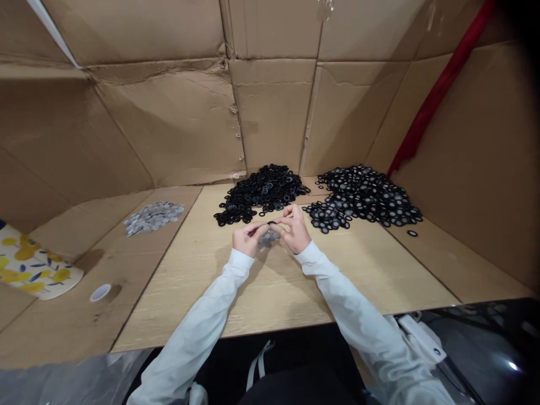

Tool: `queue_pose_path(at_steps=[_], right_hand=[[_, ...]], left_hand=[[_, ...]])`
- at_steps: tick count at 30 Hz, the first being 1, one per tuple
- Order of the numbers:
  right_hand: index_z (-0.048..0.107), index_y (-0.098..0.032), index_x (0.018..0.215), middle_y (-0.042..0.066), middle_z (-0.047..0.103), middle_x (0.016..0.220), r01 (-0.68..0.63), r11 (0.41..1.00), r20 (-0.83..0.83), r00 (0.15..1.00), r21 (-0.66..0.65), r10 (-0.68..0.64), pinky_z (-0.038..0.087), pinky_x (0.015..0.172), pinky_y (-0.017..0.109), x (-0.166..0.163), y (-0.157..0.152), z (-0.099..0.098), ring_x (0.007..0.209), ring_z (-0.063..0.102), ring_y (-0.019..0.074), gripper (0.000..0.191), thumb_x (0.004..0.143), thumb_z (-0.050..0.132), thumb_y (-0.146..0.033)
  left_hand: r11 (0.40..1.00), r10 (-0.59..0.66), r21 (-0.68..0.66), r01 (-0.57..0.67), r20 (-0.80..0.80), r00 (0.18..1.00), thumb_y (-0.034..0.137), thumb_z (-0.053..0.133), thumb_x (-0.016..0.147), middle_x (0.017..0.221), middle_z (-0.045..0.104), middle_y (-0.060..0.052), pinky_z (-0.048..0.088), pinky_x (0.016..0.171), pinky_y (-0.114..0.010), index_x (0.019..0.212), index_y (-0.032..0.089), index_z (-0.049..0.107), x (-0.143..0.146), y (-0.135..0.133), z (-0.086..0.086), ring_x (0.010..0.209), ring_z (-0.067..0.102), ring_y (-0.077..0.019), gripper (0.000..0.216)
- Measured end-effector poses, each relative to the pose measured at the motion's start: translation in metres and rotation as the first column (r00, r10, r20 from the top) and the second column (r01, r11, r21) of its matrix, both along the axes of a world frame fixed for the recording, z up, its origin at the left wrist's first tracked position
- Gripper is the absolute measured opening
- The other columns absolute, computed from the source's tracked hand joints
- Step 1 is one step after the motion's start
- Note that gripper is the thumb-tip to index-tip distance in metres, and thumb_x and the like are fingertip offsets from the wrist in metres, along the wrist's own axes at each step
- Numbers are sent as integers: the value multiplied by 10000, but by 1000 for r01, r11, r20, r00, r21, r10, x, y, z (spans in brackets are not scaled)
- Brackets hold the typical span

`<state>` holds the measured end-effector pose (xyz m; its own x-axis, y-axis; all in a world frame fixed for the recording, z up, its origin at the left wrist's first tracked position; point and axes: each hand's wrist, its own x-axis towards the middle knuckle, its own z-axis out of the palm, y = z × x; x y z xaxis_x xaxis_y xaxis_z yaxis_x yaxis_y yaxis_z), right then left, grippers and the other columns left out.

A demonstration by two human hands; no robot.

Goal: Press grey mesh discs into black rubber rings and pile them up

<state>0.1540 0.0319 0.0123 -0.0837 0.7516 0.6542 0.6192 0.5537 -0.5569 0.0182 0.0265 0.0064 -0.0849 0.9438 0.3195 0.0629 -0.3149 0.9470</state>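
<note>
**A:** Where's the piece we're logging?

**B:** We have a small black ring (271, 223) up between both hands, over the middle of the wooden counter (270, 298), just in front of the heaps.

**A:** State of the grip?

**B:** Nearly closed on both sides. The left grip (248, 237) and the right grip (296, 230) come together, and the fingertips (280, 220) appear to pinch the ring between them. We can't see all of its edge.

**A:** And the grey cluster below?

**B:** A small bunch of grey discs (269, 239), blurred. We can't tell whether the hands hold it.

**A:** Good handling, as we judge it?

**B:** Fingertip pressure, as here: a part this small wants pads, not palms. Working in front of the heaps also keeps strays from mixing in.

**A:** Surroundings?

**B:** Behind the hands sit a heap of black rings (259, 191) and a heap of black rings with grey centres (363, 197). Off to the left lies a loose pile of silver discs (154, 217). Cardboard walls (274, 112) box it all in.
</note>
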Motion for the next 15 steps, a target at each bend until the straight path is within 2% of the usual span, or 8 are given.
queue_pose_path(at_steps=[4,10,13,15], right_hand=[[655,-190,717,54,366,834,19,997,184,982,76,-33,293,735,363,4,-2,0,852,332,203,150,706,526,-266],[627,-172,735,92,401,939,31,988,440,893,153,-96,258,756,395,-1,-7,-2,939,286,241,139,697,496,-145],[618,-168,740,99,414,988,-6,989,445,893,151,-63,258,789,409,-4,-7,-4,988,280,249,139,697,490,-134],[618,-172,735,93,423,999,-26,993,356,934,112,-15,270,807,413,-4,-5,-5,995,299,244,121,695,504,-160]], left_hand=[[997,-73,-8,73,-143,987,242,628,576,728,670,-54,453,724,-287,659,160,676,-4,2,5,720,598,-188,126],[970,-230,-128,208,-184,956,241,659,520,801,668,-72,458,751,-339,773,131,664,-10,9,1,745,607,-206,276],[985,-172,-68,159,-254,952,263,648,546,772,672,-60,456,754,-335,729,163,673,-14,12,-2,736,607,-200,210],[992,-130,-32,126,-246,961,262,648,551,728,672,-52,460,738,-329,674,176,675,-15,12,0,713,607,-196,152]])
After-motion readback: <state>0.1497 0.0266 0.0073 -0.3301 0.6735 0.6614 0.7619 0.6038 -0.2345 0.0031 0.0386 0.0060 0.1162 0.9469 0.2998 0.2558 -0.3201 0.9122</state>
